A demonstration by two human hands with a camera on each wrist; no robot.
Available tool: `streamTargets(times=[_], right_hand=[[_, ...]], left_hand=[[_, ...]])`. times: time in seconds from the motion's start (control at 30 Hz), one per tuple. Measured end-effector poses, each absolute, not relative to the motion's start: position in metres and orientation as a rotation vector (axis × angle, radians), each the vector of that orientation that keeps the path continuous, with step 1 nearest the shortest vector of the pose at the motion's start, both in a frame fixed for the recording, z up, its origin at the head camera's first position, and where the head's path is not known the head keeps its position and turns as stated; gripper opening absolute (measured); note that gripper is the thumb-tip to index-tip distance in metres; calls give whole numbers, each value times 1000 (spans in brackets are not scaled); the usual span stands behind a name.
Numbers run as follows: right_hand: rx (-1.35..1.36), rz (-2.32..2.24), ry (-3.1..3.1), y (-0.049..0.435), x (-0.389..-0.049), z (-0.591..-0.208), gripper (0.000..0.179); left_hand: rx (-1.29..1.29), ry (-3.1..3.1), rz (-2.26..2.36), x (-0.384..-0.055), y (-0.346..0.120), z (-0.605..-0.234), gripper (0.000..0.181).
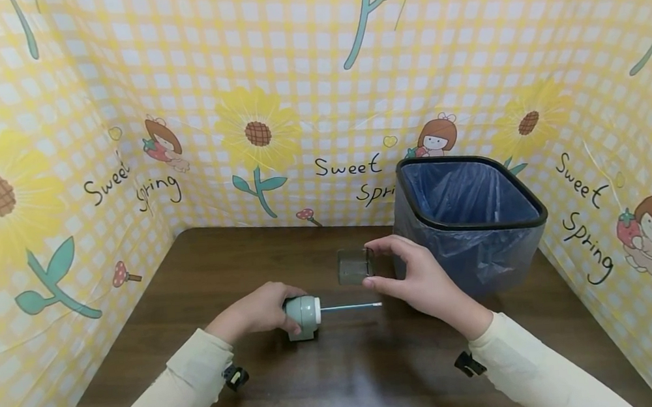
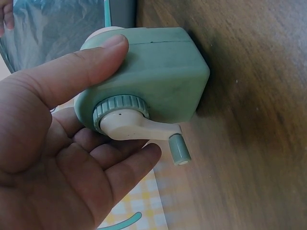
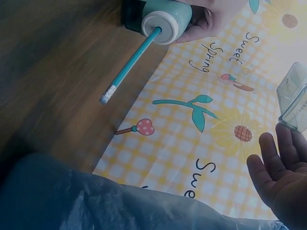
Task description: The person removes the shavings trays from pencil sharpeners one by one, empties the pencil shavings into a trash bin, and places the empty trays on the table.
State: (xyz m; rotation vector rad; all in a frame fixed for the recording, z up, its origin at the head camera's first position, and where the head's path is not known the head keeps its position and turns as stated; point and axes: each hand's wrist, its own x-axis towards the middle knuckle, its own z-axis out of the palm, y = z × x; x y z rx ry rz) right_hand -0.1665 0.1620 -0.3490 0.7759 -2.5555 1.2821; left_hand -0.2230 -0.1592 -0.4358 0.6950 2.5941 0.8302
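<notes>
My left hand (image 1: 262,309) grips a green crank pencil sharpener (image 1: 301,316), thumb across its body in the left wrist view. The sharpener's pale crank arm (image 2: 144,127) ends in a green knob (image 2: 179,149) and points away from the palm. A teal pencil (image 3: 132,65) sticks out of the white round opening, eraser end outward. In the head view my right hand (image 1: 415,277) pinches a clear, smoky shavings drawer (image 1: 353,266) by its right end, above the table and just beyond the pencil. Whether shavings lie in the drawer cannot be told.
A bin (image 1: 473,261) with a black rim and a bluish plastic liner stands at the back right, close behind my right hand. The dark wooden table (image 1: 237,258) is walled by yellow checked sheeting (image 1: 317,112) with flower prints.
</notes>
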Motion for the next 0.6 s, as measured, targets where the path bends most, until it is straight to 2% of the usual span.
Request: streamTargets(times=[0.6], right_hand=[[766, 1302, -2560, 161, -165, -364, 57]], left_hand=[[662, 2616, 822, -220, -157, -434, 63]])
